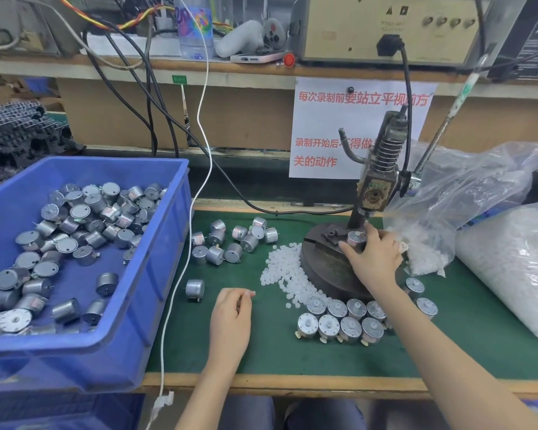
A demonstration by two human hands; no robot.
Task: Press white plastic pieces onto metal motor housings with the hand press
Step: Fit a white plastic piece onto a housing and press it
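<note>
Green mat [261, 352], right hand [373, 256] gripping motor housing [356, 238] on press base [323, 262], left hand [232, 315] curled, contents unclear

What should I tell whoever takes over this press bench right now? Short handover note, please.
Right hand: grips a motor housing standing on the press base under the hand press.
Left hand: rests on the green mat, fingers curled; whether it holds a piece is unclear.
White plastic pieces: heaped left of the base, more in the open bag.
Done, it seems: two rows of motors in front of the base, white pieces on top.
Left: loose motors on the mat, plus those in the blue bin.
</note>
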